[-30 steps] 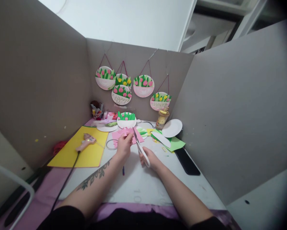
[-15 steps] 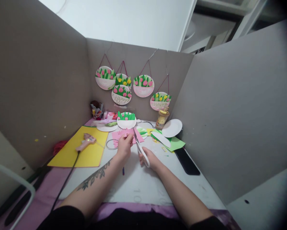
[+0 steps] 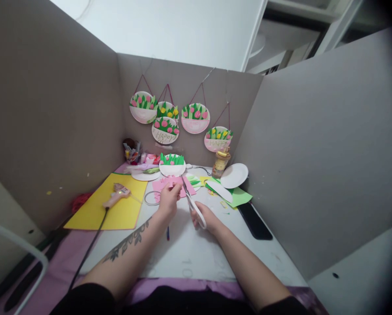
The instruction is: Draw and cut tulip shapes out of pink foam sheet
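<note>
- Currently the left hand (image 3: 168,199) is raised a little over the white table (image 3: 189,251), its forearm reaching up from the lower left, thumb and fingertips drawn together in a pinch.
- The right hand (image 3: 208,217) grips a pair of scissors with white handles and dark grey blades (image 3: 192,204), fingers in and around the handles, the tips pointing away from the body and passing just beside the left fingertips.
- Beyond both hands, and partly under the left one, lies a bright pink rectangular paper sheet (image 3: 157,187) with small pink scraps on it.
- Whatever sits between the left fingertips is hard to make out: pink shows there, but I cannot tell a held scrap from the sheet behind.
- The left hand covers part of that sheet; the blades cross in front of it, so whether they touch paper is unclear.
- A flat round white piece with green strips (image 3: 193,180) is partly hidden behind the blades, and a thin dark blue pen-like stick (image 3: 168,234) shows beside the left wrist, its upper end hidden.
- Black sleeves (image 3: 84,299) are cut off by the lower edge.
- Compared with half a second ago, both hands keep nearly the same pose and grip; the surroundings sit very slightly further left in view, and the white handle seems a touch further right.
</note>
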Demonstrator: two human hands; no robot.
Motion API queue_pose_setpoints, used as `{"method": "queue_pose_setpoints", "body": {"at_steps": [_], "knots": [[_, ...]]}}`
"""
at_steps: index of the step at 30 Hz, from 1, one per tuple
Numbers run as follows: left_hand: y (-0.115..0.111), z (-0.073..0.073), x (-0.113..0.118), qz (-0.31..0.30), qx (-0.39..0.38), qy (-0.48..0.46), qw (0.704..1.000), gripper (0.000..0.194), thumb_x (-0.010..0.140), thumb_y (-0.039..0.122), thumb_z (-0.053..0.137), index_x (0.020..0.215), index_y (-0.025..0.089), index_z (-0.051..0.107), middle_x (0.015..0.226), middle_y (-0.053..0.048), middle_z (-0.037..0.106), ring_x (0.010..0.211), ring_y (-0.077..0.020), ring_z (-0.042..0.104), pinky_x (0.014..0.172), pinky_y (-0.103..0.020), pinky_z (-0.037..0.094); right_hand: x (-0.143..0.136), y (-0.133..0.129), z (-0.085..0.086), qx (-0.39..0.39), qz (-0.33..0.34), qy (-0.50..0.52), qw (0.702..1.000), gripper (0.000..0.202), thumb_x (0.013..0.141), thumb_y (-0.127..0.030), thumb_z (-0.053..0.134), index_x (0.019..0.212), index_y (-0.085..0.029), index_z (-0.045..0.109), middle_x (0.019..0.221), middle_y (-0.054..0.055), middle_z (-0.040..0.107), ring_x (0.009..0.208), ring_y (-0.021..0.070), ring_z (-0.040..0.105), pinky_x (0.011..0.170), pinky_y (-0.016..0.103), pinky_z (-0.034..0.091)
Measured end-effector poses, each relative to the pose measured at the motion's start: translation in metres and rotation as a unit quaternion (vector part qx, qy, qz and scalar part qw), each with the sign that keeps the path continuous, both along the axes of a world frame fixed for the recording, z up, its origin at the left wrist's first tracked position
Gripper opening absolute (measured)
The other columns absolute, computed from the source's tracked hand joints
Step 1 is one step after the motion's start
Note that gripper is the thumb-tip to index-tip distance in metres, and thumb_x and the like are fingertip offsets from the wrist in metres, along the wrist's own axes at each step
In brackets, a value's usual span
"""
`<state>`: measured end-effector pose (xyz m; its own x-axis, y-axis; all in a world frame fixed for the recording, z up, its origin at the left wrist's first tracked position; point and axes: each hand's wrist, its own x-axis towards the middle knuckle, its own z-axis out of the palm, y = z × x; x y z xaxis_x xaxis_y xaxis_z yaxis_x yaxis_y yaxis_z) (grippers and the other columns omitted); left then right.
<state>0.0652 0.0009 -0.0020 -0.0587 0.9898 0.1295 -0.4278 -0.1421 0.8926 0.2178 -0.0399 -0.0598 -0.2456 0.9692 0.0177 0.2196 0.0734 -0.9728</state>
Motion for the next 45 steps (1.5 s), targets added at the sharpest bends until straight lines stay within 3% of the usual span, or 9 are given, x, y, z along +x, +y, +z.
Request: {"method": "queue_pose_setpoints", "body": {"at_steps": [11, 19, 27, 45], "knots": [[0.005, -0.002, 0.001, 0.023, -0.021, -0.017, 0.999, 0.036, 0.059, 0.037, 0.073, 0.066, 0.017, 0.044, 0.057, 0.006, 0.044, 0.050, -0.0061, 0.040, 0.043, -0.018, 0.027, -0.001, -0.005, 0.005, -0.004, -0.001, -0.015, 1.000, 0.020, 0.073, -0.034, 0.056, 0.079, -0.019, 0.045, 0.059, -0.005, 0.052, 0.043, 0.0079, 0.048, 0.043, 0.019, 0.039], [0.008, -0.006, -0.002, 0.047, -0.014, 0.041, 0.998, 0.030, 0.062, 0.031, 0.068, 0.067, 0.020, 0.041, 0.053, 0.008, 0.042, 0.044, -0.0060, 0.036, 0.041, -0.019, 0.027, -0.002, -0.004, 0.003, -0.013, -0.009, -0.013, 1.000, 0.014, 0.069, -0.027, 0.052, 0.078, -0.019, 0.045, 0.060, -0.005, 0.052, 0.044, 0.0086, 0.050, 0.043, 0.020, 0.040], [0.004, 0.004, -0.003, 0.020, -0.013, 0.053, 0.998, 0.026, 0.062, 0.031, 0.066, 0.059, 0.017, 0.043, 0.051, 0.006, 0.040, 0.044, -0.0051, 0.033, 0.041, -0.019, 0.023, 0.002, -0.001, 0.000, -0.037, -0.009, -0.010, 0.999, 0.017, 0.065, -0.024, 0.053, 0.079, -0.020, 0.045, 0.059, -0.005, 0.052, 0.043, 0.0082, 0.048, 0.042, 0.019, 0.039], [0.007, 0.001, -0.005, -0.013, -0.001, 0.072, 0.997, 0.029, 0.065, 0.033, 0.065, 0.058, 0.018, 0.041, 0.048, 0.006, 0.041, 0.041, -0.0055, 0.034, 0.041, -0.019, 0.025, 0.007, -0.001, 0.001, -0.026, -0.004, -0.007, 1.000, 0.015, 0.065, -0.023, 0.052, 0.078, -0.019, 0.046, 0.058, -0.005, 0.053, 0.044, 0.0090, 0.049, 0.043, 0.020, 0.039]]}}
